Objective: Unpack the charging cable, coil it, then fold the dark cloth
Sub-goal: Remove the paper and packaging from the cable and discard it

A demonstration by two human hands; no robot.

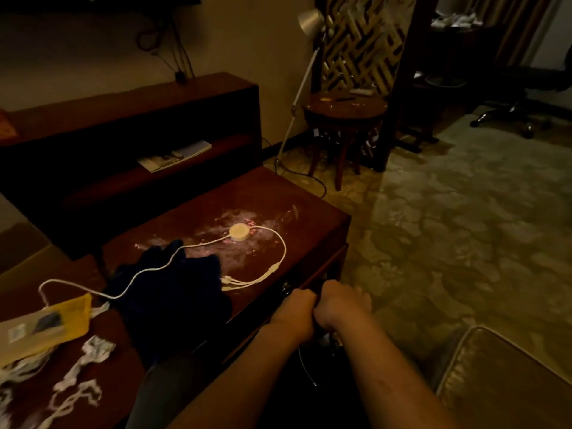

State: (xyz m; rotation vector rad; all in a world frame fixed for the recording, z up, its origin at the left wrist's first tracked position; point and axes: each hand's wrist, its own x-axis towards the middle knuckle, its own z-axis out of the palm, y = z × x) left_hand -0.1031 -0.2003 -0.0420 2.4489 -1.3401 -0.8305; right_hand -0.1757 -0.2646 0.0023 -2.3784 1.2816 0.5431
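Plainly uncoiled, the white cable (239,233) sprawls across the table (309,209), its tail crossing the dark cloth (173,301) at seven o'clock. At five o'clock the left hand (295,311) and right hand (340,300) press together at the table's edge, fingers curled; on what, I cannot tell.

Dim room. White charging cable (274,268) lies uncoiled on dark wood table (309,205). Round puck (239,232) sits mid-table, 3-way plug end (227,283) just beside dark cloth (173,295). Other run crosses cloth toward yellow packet (52,317) at L, w/ torn white wrapper bits (96,348) nearby. L hand (295,311) & R hand (340,300) are knuckles-up, side by side at table's near-R edge. Too dark to tell what they grip.
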